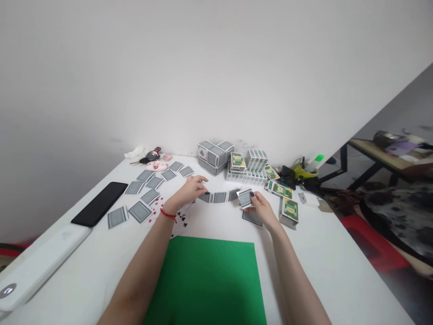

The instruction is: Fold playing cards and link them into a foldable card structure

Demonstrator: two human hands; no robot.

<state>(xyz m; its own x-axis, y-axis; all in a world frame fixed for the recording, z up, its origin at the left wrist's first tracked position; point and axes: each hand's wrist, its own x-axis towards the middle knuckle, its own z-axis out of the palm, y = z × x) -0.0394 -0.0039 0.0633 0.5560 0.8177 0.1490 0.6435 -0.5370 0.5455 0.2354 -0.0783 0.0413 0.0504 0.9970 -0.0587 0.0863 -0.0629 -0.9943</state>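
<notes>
My left hand [189, 192] reaches over the white table [324, 253], fingertips resting on the left end of a short row of face-down cards [219, 197]. A red string circles its wrist. My right hand [262, 208] grips a small stack of cards [245, 197] at the row's right end, thumb on top. Another face-down card [252, 218] lies under that hand. Several face-up cards [181, 221] show beneath my left wrist.
A green mat [209, 284] lies near me. Scattered face-down cards [145, 194] and a black phone [99, 204] sit left, with a white device [37, 266]. Card boxes [289, 210] and stacked decks [246, 169] stand at the back right. Keys and trinkets [154, 160] lie by the wall.
</notes>
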